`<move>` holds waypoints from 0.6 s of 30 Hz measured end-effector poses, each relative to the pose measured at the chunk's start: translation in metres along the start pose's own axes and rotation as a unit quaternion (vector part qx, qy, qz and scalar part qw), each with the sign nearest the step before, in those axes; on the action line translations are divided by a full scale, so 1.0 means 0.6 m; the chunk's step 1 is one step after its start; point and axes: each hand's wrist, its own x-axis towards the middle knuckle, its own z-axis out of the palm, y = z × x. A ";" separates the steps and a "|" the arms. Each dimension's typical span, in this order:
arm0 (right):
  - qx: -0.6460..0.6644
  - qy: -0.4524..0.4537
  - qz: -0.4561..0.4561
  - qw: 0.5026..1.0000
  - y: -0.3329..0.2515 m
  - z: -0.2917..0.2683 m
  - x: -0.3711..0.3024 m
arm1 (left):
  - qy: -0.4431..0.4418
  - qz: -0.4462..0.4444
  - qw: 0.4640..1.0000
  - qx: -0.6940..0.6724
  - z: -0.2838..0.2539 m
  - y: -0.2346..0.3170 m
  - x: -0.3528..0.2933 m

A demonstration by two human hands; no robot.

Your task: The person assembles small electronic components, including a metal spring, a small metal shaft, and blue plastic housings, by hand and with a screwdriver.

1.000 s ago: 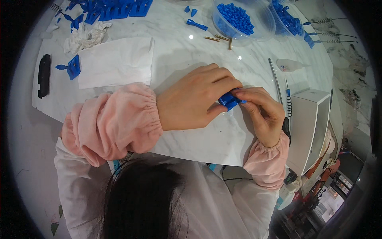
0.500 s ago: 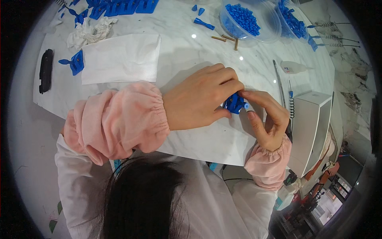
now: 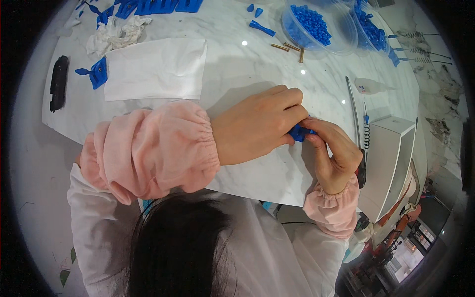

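Observation:
Between my two hands is a small blue plastic part (image 3: 298,134), mostly hidden by fingers. My left hand (image 3: 262,123) is closed on it from the left, back of the hand upward. From the right, the thumb and forefinger of my right hand (image 3: 338,148) pinch its right end. Another blue plastic piece (image 3: 99,74) with a pointed tip lies far to the left, beside a folded white cloth (image 3: 154,69). Beyond my hands are a few brass-coloured screws (image 3: 301,55) and a blue flared piece (image 3: 261,28).
A clear tub (image 3: 309,25) of small blue pieces stands at the back, with a second tub (image 3: 370,29) beside it. On the right are a screwdriver (image 3: 362,168), a small translucent bottle (image 3: 370,86) and a white box (image 3: 391,158). Crumpled tissue (image 3: 116,34) and a black case (image 3: 59,83) lie left.
My right thumb and forefinger have closed in on the part's right end, where a light-blue tip showed before. The view has shifted slightly.

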 end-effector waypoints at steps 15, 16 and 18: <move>-0.012 0.027 0.001 1.000 -0.001 0.007 -0.004 | -0.010 0.019 1.000 0.013 0.000 0.000 -0.001; -0.006 0.024 0.006 1.000 -0.001 0.006 -0.004 | -0.009 0.018 1.000 0.012 0.000 0.000 -0.001; -0.001 0.021 0.011 1.000 -0.001 0.005 -0.004 | -0.008 0.018 1.000 0.011 0.000 -0.001 -0.001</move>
